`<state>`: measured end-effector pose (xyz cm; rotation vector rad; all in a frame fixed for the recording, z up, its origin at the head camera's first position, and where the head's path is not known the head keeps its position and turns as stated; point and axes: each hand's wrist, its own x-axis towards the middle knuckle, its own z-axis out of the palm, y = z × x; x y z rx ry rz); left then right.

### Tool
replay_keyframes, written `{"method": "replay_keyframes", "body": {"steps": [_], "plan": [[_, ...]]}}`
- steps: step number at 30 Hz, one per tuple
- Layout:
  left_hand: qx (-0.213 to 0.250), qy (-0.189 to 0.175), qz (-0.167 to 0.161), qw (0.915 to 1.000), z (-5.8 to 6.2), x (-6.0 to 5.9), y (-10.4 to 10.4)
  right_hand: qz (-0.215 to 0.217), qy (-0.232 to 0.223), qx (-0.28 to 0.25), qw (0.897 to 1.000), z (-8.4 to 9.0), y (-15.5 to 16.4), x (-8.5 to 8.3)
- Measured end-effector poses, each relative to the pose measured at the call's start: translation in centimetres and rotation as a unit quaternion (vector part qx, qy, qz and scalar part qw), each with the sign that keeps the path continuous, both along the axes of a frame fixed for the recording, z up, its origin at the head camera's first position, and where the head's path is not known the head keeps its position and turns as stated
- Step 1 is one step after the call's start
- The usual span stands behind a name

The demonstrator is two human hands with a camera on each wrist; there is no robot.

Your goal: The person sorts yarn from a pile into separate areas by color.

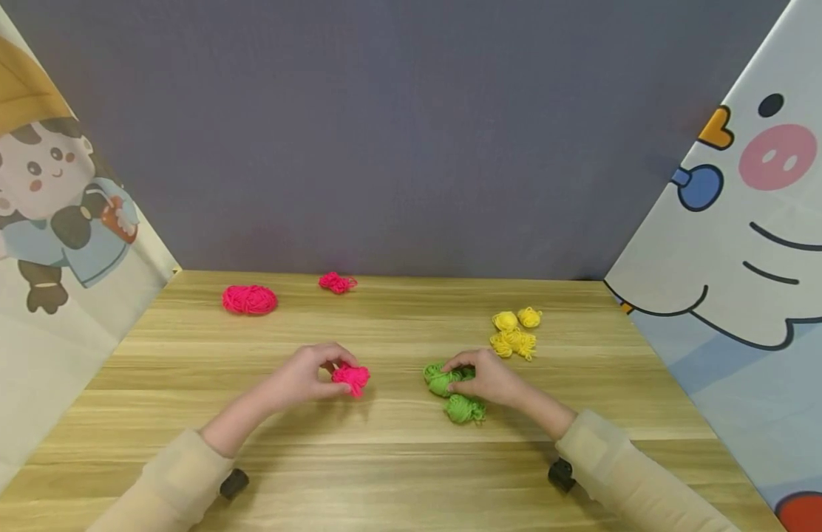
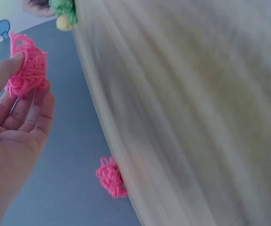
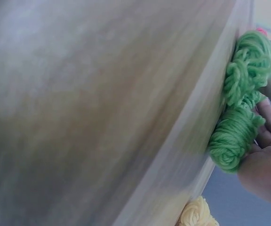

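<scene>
A: Starting big: the desk is carrying yarn in three colours. What step is this?

B: Sorting by colour, I'd judge. The left hand is pinching a small pink bundle between thumb and fingertips, just above the wood near the middle. The right hand is curling its fingers over a green bundle, with a second green bundle touching it just in front.

A: And what would the next move call for?

B: Probably carrying the pink bundle back to the big pink skein or the far pink bundle, both well apart from the hand, while keeping the pinch firm so the loops aren't trailing. The green pair looks nearly gathered; it needs nudging, not lifting.

A: Are the wrist cameras adding anything?

B: Yes. The left one is showing the thumb on top of the pink bundle and the other fingers lying fairly straight beneath it, which the head view is hiding. The right one is showing the green bundles pressed together, fingertips at their side. Only the head view is showing the yellow bundles whole, lying near the right hand.
</scene>
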<state>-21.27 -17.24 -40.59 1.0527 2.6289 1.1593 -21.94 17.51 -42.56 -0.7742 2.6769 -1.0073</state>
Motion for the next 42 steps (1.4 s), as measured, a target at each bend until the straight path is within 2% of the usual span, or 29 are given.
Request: {"method": "replay_keyframes", "body": {"steps": [11,20,27,38,42], "plan": [[-0.015,-0.054,-0.045,0.9974,-0.8,0.5,1.5,0.003,0.004,-0.004,1.000,-0.1,0.2,0.1],[-0.038,-0.063,-0.095,0.9928,-1.2,0.5,2.6,0.005,0.003,-0.003,1.000,-0.1,0.3,0.0],[-0.061,-0.057,-0.111,0.9903,-1.2,0.1,3.2,0.005,0.000,0.001,1.000,-0.1,0.3,0.0],[-0.064,-0.073,-0.122,0.9877,-1.2,-0.5,3.3,0.006,0.001,0.002,1.000,-0.1,0.3,0.0],[-0.068,-0.091,-0.119,0.9864,-1.2,-0.8,3.1,0.005,-0.002,0.000,1.000,-0.1,0.2,0.0]]}}
